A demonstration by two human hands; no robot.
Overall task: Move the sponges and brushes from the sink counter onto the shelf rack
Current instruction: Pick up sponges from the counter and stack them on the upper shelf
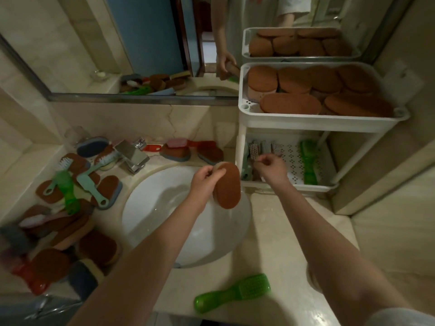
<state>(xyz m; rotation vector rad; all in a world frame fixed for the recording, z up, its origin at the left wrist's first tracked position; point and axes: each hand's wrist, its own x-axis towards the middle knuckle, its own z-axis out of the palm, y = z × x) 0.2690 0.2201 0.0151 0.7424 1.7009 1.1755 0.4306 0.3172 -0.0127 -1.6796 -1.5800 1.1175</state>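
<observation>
Left hand pinches a brown sponge above the sink; right hand, grip unclear, beside rack.

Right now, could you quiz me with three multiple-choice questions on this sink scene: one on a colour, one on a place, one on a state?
1. What colour are the sponges filling the rack's top tier?
A blue
B brown
C green

2. Where does the green brush nearest the camera lie?
A on the counter in front of the sink
B in the top tier
C inside the sink

3. What is the left hand doing?
A resting flat
B gripping a brown sponge
C holding a brush

Answers:
1 B, their tops read brown.
2 A, it lies at the counter's front edge.
3 B, its fingers curl round the sponge.
</observation>
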